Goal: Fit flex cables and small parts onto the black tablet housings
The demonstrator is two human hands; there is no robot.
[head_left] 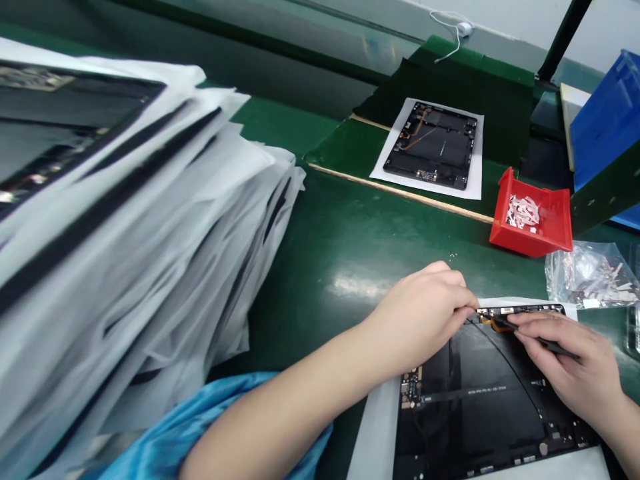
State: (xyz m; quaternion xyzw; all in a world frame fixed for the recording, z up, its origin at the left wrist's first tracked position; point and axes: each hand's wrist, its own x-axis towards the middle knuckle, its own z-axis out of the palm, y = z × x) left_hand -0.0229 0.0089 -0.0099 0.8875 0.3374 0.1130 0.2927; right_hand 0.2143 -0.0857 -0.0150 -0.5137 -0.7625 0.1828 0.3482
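Note:
An opened tablet (pixel 480 413) lies with its black inner parts facing up on white sheeting at the lower right. At its top edge, my left hand (pixel 433 313) pinches with thumb and forefinger beside a small connector; what sits between the fingertips is hidden. My right hand (pixel 575 353) is closed around black tweezers (pixel 553 345), whose tip reaches toward an orange flex cable (pixel 495 325) near the left fingertips. A thin black wire (pixel 510 363) curves across the tablet from that corner.
Tablet shells interleaved with white sheets form a tall stack (pixel 150 253) on the left. Another opened tablet (pixel 435 143) rests on a raised green board. A red bin (pixel 555 213) holds white scraps; a plastic bag of small parts (pixel 593 273) lies beside it. Blue bins (pixel 607 120) stand far right.

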